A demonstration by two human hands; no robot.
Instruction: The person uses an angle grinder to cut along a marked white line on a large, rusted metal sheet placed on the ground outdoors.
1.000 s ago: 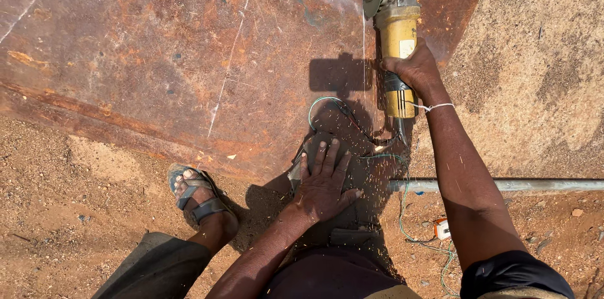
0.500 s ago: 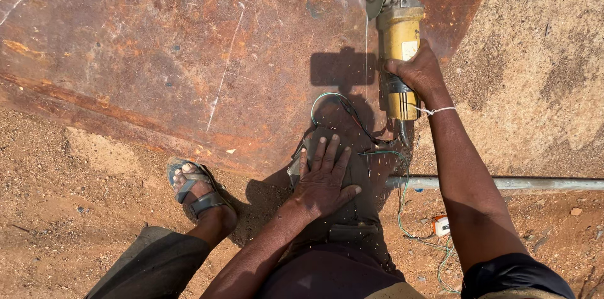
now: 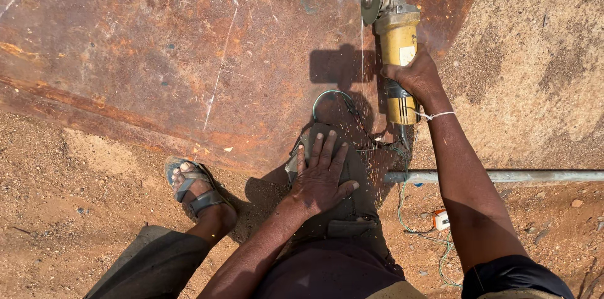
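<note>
Your left hand (image 3: 321, 176) is lying open, fingers spread, on your bent knee (image 3: 343, 211). Your right hand (image 3: 415, 76) is gripping the yellow angle grinder (image 3: 397, 41) over the rusty steel sheet (image 3: 189, 47). Twisting the disc (image 3: 370, 0) could make it bind and kick back. The grinder's long axis is pointing away from you, disc foremost.

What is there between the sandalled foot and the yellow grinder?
In the head view, the left hand on the bent knee, and rusty steel sheet, lie between the sandalled foot and angle grinder.
</note>
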